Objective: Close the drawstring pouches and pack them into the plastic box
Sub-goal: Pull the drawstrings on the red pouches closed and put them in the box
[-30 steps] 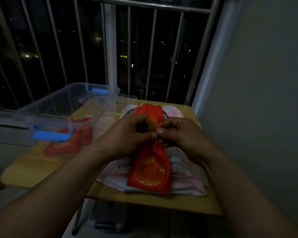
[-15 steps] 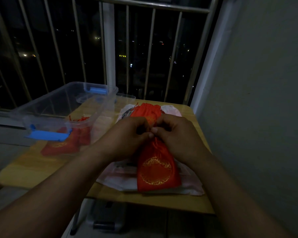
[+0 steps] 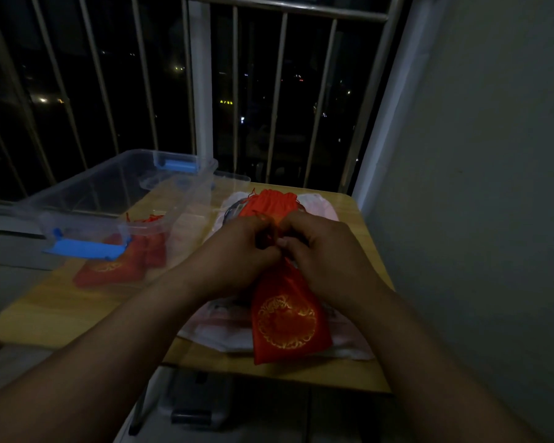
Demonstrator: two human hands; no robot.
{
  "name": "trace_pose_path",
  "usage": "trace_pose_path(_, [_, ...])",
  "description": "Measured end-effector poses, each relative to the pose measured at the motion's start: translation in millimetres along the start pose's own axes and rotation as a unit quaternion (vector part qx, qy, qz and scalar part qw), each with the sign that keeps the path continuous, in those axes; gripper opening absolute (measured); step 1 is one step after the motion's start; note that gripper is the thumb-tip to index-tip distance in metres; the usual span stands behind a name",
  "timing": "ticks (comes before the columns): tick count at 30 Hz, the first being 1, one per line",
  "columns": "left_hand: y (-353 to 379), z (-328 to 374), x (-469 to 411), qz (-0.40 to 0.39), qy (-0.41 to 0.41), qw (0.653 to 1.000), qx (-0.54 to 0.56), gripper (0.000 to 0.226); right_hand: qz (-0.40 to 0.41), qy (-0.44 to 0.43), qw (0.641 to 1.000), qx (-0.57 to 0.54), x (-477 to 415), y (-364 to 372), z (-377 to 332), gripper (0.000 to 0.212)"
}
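Your left hand (image 3: 237,251) and right hand (image 3: 327,251) cover the neck of the red satin drawstring pouch with a gold round emblem (image 3: 285,321), so you cannot tell whether they pinch cord or cloth. They also hide the lower part of the second red cloth pouch (image 3: 272,201) behind them. In the clear plastic box (image 3: 109,183), the red pouches (image 3: 109,270) blur behind wall and blue latch (image 3: 84,249); their number is unclear.

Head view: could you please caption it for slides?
Left hand and right hand pinch a red pouch beside the plastic box.
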State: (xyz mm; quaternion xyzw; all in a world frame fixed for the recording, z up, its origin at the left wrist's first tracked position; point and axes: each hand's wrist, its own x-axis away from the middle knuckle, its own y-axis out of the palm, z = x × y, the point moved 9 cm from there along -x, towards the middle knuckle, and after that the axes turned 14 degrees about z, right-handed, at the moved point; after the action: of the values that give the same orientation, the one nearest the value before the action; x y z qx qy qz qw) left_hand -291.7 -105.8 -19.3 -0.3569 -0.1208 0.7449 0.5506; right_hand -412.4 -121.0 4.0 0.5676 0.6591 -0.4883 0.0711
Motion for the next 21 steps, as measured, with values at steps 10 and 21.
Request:
trace_pose_path(10, [-2, 4, -1, -0.023, -0.017, 0.999, 0.035, 0.016, 0.022, -0.068, 0.996, 0.049, 0, -7, -12, 0.011])
trace_pose_path(21, [0, -4, 6, -0.098, -0.107, 0.968, 0.203, 0.021, -0.031, 0.120, 0.976, -0.178, 0, -2, 12, 0.007])
